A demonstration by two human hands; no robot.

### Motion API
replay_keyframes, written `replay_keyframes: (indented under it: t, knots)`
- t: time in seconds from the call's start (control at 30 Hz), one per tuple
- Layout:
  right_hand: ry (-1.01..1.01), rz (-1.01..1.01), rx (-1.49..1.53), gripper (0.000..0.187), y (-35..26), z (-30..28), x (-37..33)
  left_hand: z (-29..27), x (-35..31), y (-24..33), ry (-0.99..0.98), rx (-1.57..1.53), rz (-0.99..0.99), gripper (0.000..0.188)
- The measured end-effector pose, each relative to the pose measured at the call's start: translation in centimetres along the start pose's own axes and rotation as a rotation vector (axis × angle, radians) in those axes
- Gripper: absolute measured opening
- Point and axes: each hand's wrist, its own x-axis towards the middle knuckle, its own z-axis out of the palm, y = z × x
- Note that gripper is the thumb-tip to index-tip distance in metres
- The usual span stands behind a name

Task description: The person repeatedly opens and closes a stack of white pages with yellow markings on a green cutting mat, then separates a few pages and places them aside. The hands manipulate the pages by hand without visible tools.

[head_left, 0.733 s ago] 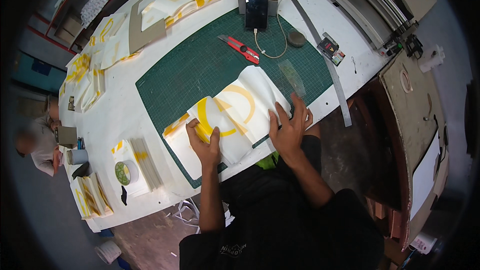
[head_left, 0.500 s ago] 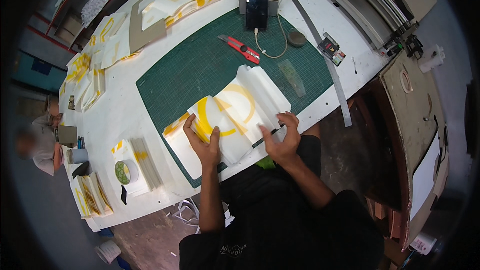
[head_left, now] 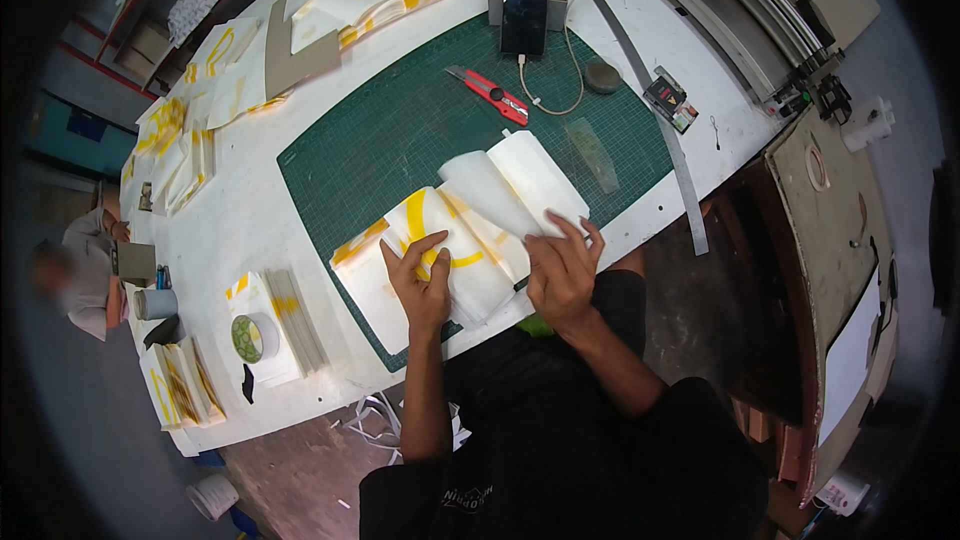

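Observation:
White printed sheets with yellow markings (head_left: 418, 222) lie fanned and partly folded over at the near edge of a green cutting mat (head_left: 350, 160). My left hand (head_left: 424, 292) rests on their left part, its fingers spread and the thumb apart. At the right, my right hand (head_left: 565, 275) pinches the edge of a raised white sheet (head_left: 485, 185) between thumb and fingers. Further back on the mat lies a red utility knife (head_left: 490, 95). A clear plastic piece (head_left: 592, 155) is to the right of the sheets.
A phone (head_left: 524, 10) with a cable stands at the back, near a steel ruler (head_left: 655, 105). More printed stacks (head_left: 395, 5) and a grey cardboard frame (head_left: 300, 68) lie at back left. Tape (head_left: 250, 338) sits on a stack at near left. Another person (head_left: 92, 260) is at far left.
The raised sheet has turned leftward from the right side, with my right hand at its edge. My left hand's fingers have spread over the yellow-marked sheet. The view has shifted slightly.

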Motion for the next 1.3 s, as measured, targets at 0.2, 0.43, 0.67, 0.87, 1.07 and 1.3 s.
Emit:
replay_keyframes:
  t: [0.2, 0.43, 0.67, 0.87, 1.07, 1.3]
  knots:
    - [0.087, -0.063, -0.135, 0.03, 2.1, -0.6, 0.1, 0.0, 0.0, 0.1, 0.005, 0.03, 0.006, 0.023]
    - [0.133, 0.277, 0.139, 0.032, 3.0, 0.3, 0.4, 0.0, -0.1, -0.1, 0.015, 0.037, 0.004, 0.025]
    - [0.111, 0.272, -0.051, 0.02, 5.5, 0.9, -0.1, 0.0, 0.1, 0.3, 0.013, 0.023, 0.012, 0.026]
    - [-0.007, 0.086, -0.044, 0.022, 2.9, 0.4, 0.3, 0.0, 0.0, 0.1, 0.018, 0.053, 0.02, 0.027]
    - [-0.032, 0.212, 0.291, 0.022, 3.3, 0.9, -1.1, 0.1, 0.1, 0.1, 0.006, 0.044, 0.028, 0.027]
    - [-0.185, 0.251, 0.108, 0.035, 1.8, 0.9, -0.1, -0.2, -0.2, -0.6, 0.037, -0.03, 0.014, 0.023]
